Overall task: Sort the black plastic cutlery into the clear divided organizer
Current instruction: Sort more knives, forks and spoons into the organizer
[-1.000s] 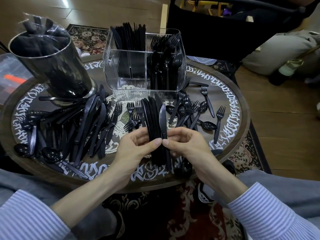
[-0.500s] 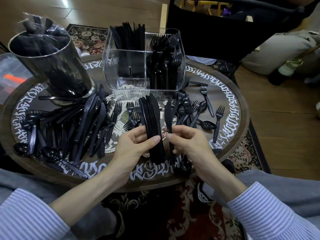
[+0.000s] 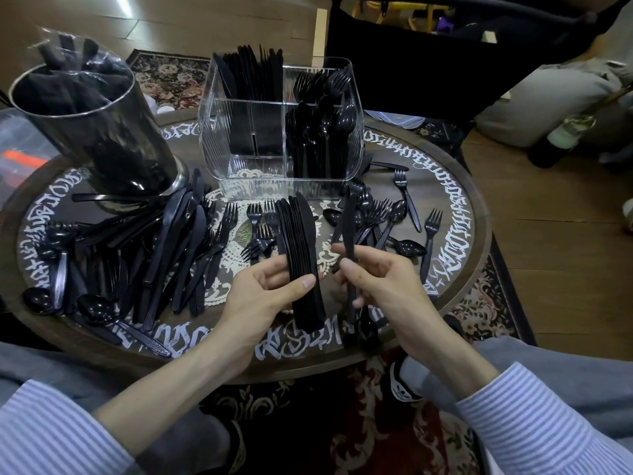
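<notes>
My left hand (image 3: 263, 293) grips a stack of black plastic knives (image 3: 301, 241), blades pointing away from me. My right hand (image 3: 380, 279) pinches a single black knife (image 3: 350, 224) upright, a short gap to the right of the stack. The clear divided organizer (image 3: 219, 132) stands at the back middle of the table; knives fill its back left compartment, forks and spoons fill the right side, and the front left compartment holds nothing. Loose knives (image 3: 164, 248) lie piled at the left, forks and spoons (image 3: 387, 217) scattered at the right.
A round dark table (image 3: 479, 234) with white lettering carries everything. A shiny metal cylinder (image 3: 102, 138) holding bagged black cutlery stands at the back left. A dark cart (image 3: 445, 63) and a patterned rug (image 3: 342, 423) surround the table. My knees sit below the near edge.
My right hand has drawn one knife out of the stack and moved it to the right, opening a gap. My left hand keeps hold of the remaining stack.
</notes>
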